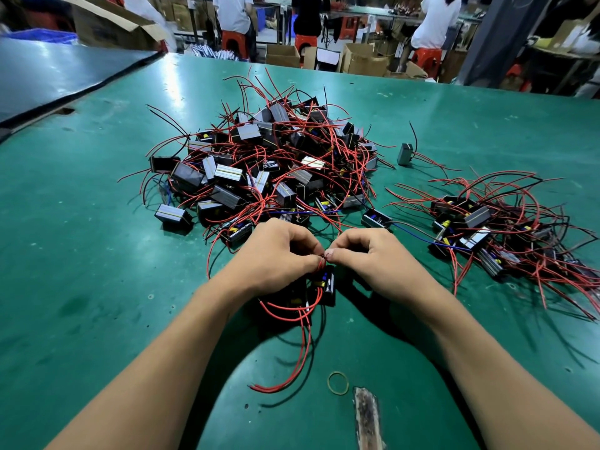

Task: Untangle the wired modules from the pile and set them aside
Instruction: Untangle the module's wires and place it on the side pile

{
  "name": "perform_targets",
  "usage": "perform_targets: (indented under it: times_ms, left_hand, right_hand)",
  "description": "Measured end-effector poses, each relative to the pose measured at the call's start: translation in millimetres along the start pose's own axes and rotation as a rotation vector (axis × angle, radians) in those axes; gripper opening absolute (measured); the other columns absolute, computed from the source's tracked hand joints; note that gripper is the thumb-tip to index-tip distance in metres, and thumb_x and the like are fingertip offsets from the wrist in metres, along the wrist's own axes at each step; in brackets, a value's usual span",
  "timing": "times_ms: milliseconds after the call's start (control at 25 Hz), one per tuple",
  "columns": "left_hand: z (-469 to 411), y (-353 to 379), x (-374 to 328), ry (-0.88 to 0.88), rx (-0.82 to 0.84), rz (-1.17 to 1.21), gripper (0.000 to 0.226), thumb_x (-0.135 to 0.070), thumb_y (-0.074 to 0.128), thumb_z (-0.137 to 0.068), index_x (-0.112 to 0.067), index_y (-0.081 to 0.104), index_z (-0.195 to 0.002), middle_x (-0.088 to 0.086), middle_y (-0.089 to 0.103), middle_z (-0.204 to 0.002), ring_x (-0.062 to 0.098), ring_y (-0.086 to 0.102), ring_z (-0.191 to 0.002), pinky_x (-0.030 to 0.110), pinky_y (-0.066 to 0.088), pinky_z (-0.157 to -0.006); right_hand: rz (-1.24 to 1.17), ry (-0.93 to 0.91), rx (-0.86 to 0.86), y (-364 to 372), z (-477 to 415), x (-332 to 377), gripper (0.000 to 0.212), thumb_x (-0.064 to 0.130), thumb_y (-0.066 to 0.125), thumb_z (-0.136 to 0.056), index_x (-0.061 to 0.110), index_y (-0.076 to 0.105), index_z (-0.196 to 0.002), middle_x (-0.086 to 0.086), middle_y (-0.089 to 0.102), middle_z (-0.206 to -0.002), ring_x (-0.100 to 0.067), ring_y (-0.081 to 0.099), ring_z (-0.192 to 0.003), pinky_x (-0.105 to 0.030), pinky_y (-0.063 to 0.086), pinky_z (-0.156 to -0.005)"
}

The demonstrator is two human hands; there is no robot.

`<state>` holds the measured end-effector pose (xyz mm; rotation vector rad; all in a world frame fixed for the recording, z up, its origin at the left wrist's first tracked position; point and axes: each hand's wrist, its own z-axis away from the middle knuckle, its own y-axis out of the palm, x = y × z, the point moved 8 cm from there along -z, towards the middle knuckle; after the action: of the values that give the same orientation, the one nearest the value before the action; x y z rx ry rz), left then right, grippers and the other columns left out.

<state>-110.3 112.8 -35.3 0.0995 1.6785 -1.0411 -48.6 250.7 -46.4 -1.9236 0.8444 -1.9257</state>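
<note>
Workshop setting: a green tabletop (97,222) with seated workers, cartons and stools at benches behind.

The main pile (269,164) of wired modules lies mid-table. A smaller, looser group (487,228) lies well apart to the right, and is judged to be the set-aside stock.

The module in work (328,284) sits near the table edge, just below the two hands. Whether it rests on the tabletop or hangs clear cannot be told. Its red leads (302,336) trail toward the person.

The left hand (276,254) and right hand (373,254) meet above the module. The fingers (311,259) of each are curled and pinch the red leads at one shared point, thumb against forefinger. The module body itself is not gripped in view.

Handling judgement:
- The modules look small, rigid and light.
- The leads are thin, limp and prone to snag, and their solder joints are probably the weak spot.
- Hold is best taken on the body, with the leads eased out by pinching close to the tangle rather than pulled.
</note>
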Motion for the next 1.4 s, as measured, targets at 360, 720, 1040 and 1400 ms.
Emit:
perform_targets:
  times_ms: [360,720,1040,1400]
  left_hand:
    - [-1,-2,2,0.025,-0.021,0.026,0.005,-0.022,0.073,-0.086,-0.022,0.075,-0.081,-0.006,0.072,-0.070,0.005,0.062,-0.060,0.020,0.051,-0.062]
    - [-2,-1,7,-0.043,-0.016,0.078,0.007,-0.020,0.072,-0.088,-0.020,0.074,-0.082,-0.007,0.063,-0.057,0.007,0.056,-0.051,0.019,0.046,-0.052]
    - [-5,-1,12,-0.092,-0.035,0.092,0.009,-0.020,0.073,-0.086,-0.021,0.074,-0.077,-0.009,0.061,-0.052,0.006,0.053,-0.048,0.017,0.043,-0.049]
    - [-3,-2,12,-0.064,-0.016,0.109,0.009,-0.022,0.070,-0.090,-0.022,0.074,-0.081,-0.004,0.067,-0.061,0.011,0.056,-0.053,0.024,0.046,-0.054]
  right_hand:
    - [-0.143,0.005,0.032,-5,3,-1,0.011,0.027,0.075,-0.088,0.020,0.075,-0.079,0.003,0.069,-0.069,-0.008,0.054,-0.063,-0.030,0.044,-0.064]
    - [-0.007,-0.165,-0.086,-14,5,5,0.008,0.023,0.083,-0.082,0.029,0.079,-0.085,0.004,0.069,-0.067,-0.007,0.048,-0.054,-0.019,0.038,-0.053]
    - [0.262,-0.420,-0.137,-12,11,26,0.010,0.018,0.078,-0.086,0.017,0.080,-0.096,0.009,0.069,-0.085,-0.012,0.062,-0.072,-0.031,0.050,-0.065]
    - [0.372,-0.549,-0.205,-11,16,33,0.016,0.030,0.067,-0.093,0.021,0.078,-0.100,0.007,0.072,-0.094,-0.020,0.068,-0.078,-0.041,0.055,-0.064]
